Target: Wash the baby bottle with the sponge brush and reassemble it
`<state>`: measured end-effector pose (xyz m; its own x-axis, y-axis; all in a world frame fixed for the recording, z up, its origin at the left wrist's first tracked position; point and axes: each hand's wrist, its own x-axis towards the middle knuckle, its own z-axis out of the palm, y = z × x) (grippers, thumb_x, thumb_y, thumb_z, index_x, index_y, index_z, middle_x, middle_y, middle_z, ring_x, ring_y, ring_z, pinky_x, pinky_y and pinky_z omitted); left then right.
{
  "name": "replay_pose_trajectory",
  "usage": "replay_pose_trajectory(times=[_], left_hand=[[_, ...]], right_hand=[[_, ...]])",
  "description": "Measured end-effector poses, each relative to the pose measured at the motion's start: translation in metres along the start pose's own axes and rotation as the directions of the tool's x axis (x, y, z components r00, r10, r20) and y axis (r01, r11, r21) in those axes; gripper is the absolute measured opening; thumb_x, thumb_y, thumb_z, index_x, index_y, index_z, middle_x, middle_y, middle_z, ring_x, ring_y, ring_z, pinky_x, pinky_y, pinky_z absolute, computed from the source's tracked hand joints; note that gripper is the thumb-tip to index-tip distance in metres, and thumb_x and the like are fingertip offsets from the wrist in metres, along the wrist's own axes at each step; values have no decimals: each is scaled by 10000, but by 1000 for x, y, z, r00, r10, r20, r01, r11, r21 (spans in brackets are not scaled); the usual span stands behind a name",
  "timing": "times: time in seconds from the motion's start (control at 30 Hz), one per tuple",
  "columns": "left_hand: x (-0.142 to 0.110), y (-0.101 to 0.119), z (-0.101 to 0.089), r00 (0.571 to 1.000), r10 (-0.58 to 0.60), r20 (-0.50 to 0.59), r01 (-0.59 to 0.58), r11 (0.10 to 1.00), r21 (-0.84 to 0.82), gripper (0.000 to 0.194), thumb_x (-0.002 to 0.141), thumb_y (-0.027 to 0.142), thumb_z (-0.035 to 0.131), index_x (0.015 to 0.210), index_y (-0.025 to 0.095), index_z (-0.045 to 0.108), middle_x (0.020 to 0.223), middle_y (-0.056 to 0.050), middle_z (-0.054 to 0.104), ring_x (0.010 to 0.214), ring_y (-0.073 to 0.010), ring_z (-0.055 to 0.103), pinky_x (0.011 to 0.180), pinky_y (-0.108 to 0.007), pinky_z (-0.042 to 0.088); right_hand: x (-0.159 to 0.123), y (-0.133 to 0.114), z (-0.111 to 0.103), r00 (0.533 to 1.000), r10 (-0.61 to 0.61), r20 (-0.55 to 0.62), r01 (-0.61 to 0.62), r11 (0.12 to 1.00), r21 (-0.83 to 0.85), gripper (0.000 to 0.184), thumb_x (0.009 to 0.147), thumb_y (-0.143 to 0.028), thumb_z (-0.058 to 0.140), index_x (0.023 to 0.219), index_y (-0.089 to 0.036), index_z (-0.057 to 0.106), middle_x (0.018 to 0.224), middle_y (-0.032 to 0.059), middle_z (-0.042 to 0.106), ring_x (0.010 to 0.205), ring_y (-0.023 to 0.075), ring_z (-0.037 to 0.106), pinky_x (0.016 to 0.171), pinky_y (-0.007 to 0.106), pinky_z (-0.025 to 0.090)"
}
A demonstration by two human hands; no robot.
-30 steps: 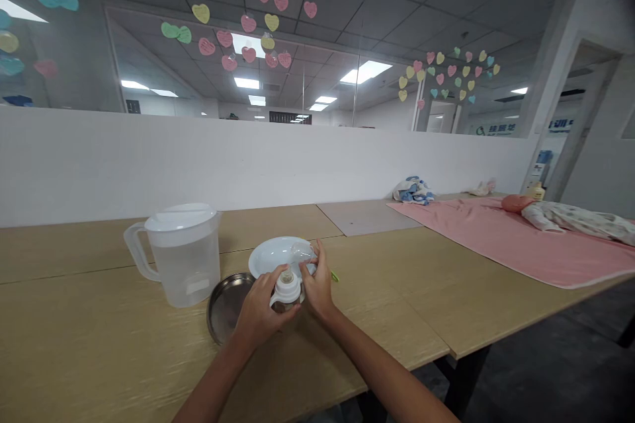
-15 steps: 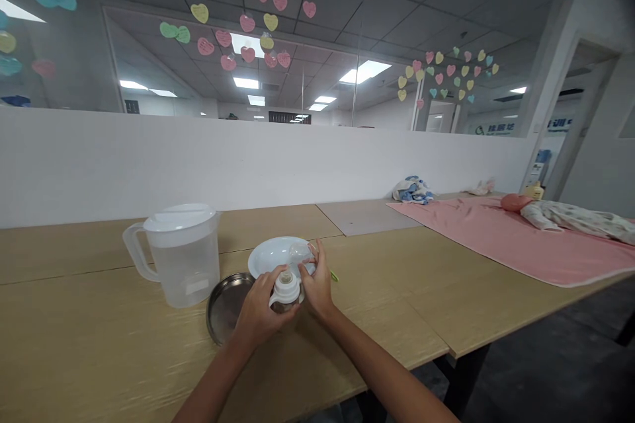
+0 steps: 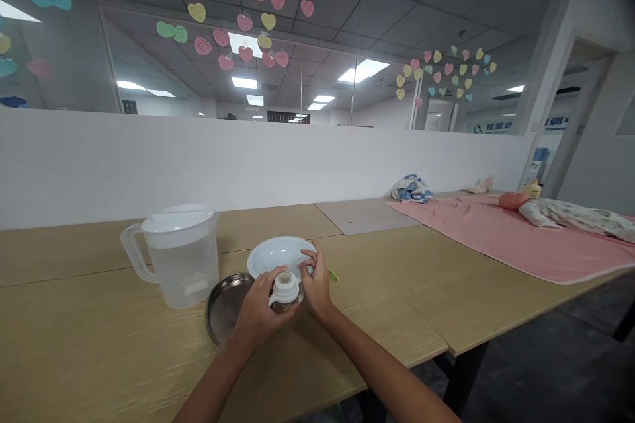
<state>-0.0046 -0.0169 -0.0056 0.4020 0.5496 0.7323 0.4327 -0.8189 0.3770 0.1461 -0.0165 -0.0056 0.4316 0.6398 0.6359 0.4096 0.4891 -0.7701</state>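
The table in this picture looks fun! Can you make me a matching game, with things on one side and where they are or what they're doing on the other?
Things:
1. baby bottle
2. plastic jug
3. baby doll
4. round metal dish

Where or how:
A. lying on a pink cloth
B. standing with its handle on the left side of the view
C. gripped by the left hand
D. sitting just to the right of the jug

Right pairs: 1-C, 2-B, 3-A, 4-D
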Motion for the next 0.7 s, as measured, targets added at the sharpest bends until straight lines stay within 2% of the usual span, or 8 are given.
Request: replay_pose_trajectory(times=[0.3, 0.43, 0.7], left_hand=[[-2, -2, 2, 999, -2, -38, 1, 1000, -11, 590, 661, 341, 664, 1182, 186, 434, 1123, -92, 601, 974, -226, 603, 794, -362, 510], [-3, -2, 1, 999, -29, -27, 28, 999, -23, 585, 665, 370, 662, 1174, 185, 442, 1113, -90, 605, 974, -229, 606, 794, -368, 512], [-1, 1, 0, 1000, 4, -29, -5, 1000, -16, 592, 678, 377, 649, 1191, 185, 425, 1155, -104, 589, 1016, -241, 591, 827, -386, 503]], right_hand=[[-2, 5, 1, 997, 19, 76, -18, 1000, -8, 378, 848, -265, 389, 1210, -162, 428, 848, 33, 618, 715, 146, 583, 707, 284, 454], [-4, 3, 0, 993, -31, 111, 43, 993, -109, 315, 893, -326, 350, 1114, -175, 517, 740, 16, 631, 742, 166, 575, 731, 294, 421], [-4, 0, -2, 975, -147, 164, 180, 960, -215, 371, 930, -328, 251, 1025, -192, 583, 675, 7, 633, 764, 175, 575, 834, 327, 370]])
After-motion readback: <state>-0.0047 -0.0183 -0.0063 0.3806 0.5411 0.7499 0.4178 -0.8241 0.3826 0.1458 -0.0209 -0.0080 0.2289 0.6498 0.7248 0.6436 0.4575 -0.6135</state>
